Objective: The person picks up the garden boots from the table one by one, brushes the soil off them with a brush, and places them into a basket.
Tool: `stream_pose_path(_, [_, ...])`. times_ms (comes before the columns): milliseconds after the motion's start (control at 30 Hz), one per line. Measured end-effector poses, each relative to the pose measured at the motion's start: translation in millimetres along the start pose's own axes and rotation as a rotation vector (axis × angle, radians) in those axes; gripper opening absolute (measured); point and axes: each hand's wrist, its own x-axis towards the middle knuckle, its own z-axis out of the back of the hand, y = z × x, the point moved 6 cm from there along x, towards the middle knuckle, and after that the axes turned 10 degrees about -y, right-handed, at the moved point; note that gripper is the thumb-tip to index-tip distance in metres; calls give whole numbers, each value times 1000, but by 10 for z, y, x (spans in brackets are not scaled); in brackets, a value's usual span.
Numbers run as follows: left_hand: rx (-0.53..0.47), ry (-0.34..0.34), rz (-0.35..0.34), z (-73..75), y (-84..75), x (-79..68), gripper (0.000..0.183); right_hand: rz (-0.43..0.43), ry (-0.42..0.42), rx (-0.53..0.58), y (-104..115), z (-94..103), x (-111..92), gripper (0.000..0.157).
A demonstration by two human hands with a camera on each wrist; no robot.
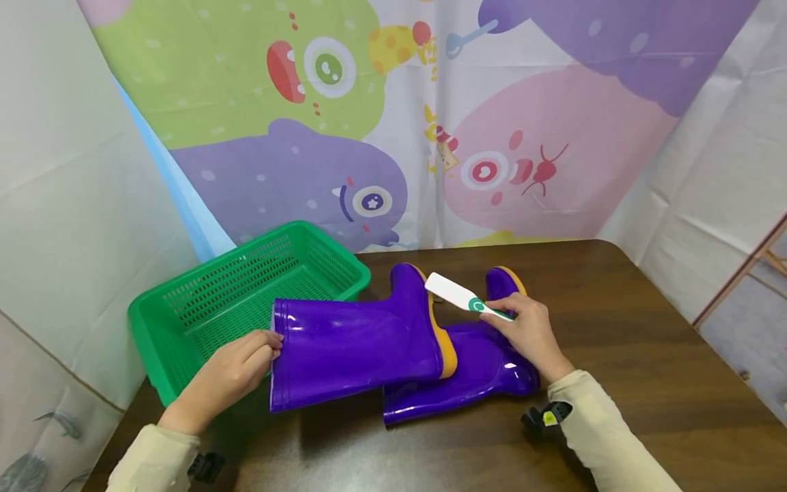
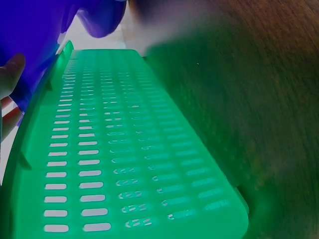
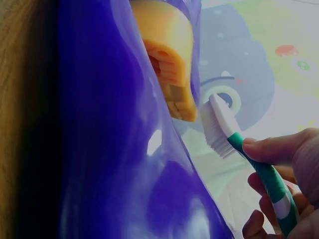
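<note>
My left hand pinches the open top edge of a purple rain boot, which lies on its side with its orange-yellow sole toward the right. In my right hand is a scrub brush with a white head and a green-and-white handle. Its white bristles face the sole of the held boot, a small way off in the right wrist view. A second purple boot lies on the table, partly under the first. Part of its foot is hidden behind my right hand.
A green plastic basket with slotted walls stands at the left of the brown wooden table, close by my left arm. Behind the table hangs a curtain printed with cartoon monsters.
</note>
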Motion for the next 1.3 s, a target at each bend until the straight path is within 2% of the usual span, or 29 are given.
stream_pose_path(333, [9,-4,-7,-4,0,0,33,-90,-78,-16,-150,261,68,17])
stream_pose_path(567, [12,-5,-7,-7,6,-1,33,-234,-41,93,-283,399,28,21])
stream_pose_path(900, [15,-5,-6,-13,14,-18,33,-140,-130,79,-254,612,59,23])
stream_pose_path(1033, [5,-6,2,-10,22,-15,33,-126,-148,93,-109,699,89,23])
stream_pose_path(1300, [-3,-25,36,2,40,-19,34,-69,-140,153,373,838,128,21])
